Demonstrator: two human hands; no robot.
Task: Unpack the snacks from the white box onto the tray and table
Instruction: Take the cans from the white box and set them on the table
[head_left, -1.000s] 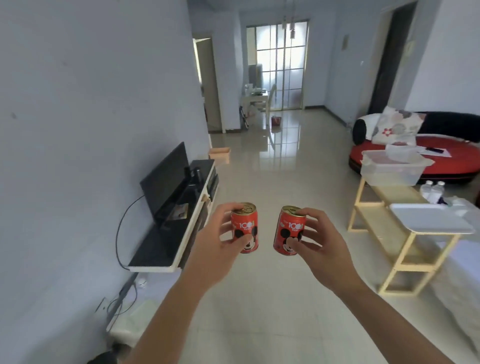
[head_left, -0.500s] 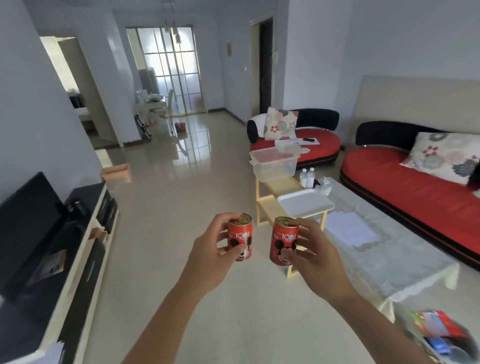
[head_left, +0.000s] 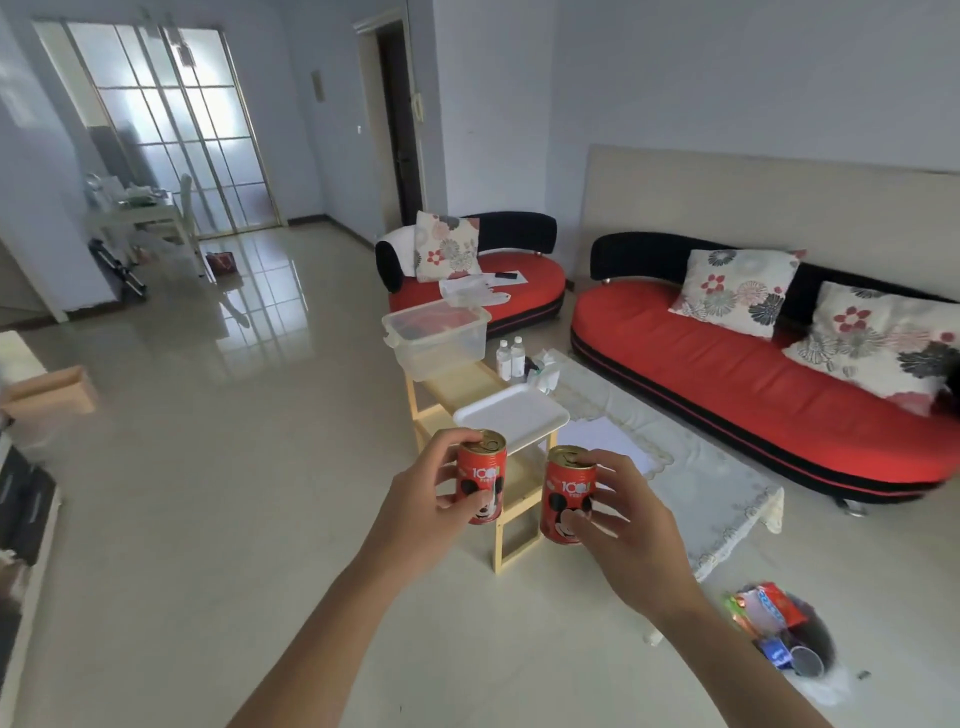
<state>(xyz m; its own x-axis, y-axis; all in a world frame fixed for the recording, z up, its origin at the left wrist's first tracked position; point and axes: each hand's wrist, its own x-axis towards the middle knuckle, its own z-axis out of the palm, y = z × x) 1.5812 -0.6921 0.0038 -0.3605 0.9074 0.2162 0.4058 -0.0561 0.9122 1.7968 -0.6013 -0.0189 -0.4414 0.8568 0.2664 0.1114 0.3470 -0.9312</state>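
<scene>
The tray (head_left: 511, 415) lies on the table (head_left: 457, 385), the box (head_left: 436, 344) behind it.

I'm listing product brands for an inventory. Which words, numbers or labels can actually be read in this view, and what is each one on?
"100": on the left can, gripped by the left hand.
"100": on the right can, gripped by the right hand.
Small print beside each "100": too blurred to read.
Print on the snack packets at lower right: blurred, unreadable.
</scene>
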